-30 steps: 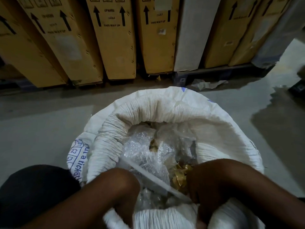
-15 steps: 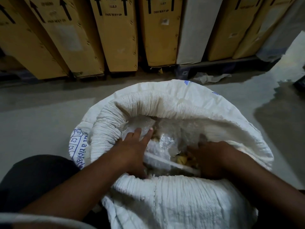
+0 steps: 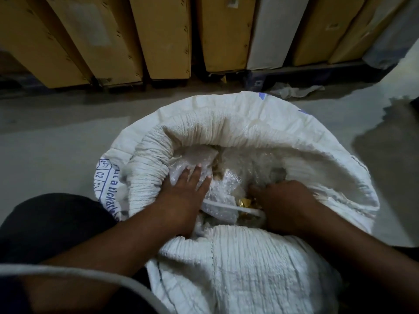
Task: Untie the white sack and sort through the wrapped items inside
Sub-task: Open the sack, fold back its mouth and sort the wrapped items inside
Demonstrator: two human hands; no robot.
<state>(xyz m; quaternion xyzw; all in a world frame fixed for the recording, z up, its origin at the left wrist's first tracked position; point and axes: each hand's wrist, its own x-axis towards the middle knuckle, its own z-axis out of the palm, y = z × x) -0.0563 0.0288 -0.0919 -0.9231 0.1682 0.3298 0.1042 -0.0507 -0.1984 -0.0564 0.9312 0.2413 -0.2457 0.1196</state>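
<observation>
The white woven sack [image 3: 226, 123] stands open on the floor, its mouth rolled down into a thick rim. Inside lie several items in clear bubble wrap [image 3: 240, 173], with some gold-coloured pieces [image 3: 243, 202] showing between them. My left hand [image 3: 183, 193] rests flat on a wrapped item at the left of the opening, fingers spread. My right hand [image 3: 285, 205] is knuckles-up at the right, with its fingers curled down among the contents and hidden. A white strip [image 3: 224, 206] runs across the opening between the two hands.
A row of tall brown cartons [image 3: 163, 37] and one white panel [image 3: 272, 30] stand on a low pallet just beyond the sack. Crumpled paper [image 3: 294, 90] lies on the grey floor [image 3: 56, 132] at the back right. My dark-clothed knee [image 3: 52, 223] is at the lower left.
Both hands have gone from the sack's near rim deeper into the opening. The left hand has opened flat onto the bubble wrap. The camera has tipped closer to the sack.
</observation>
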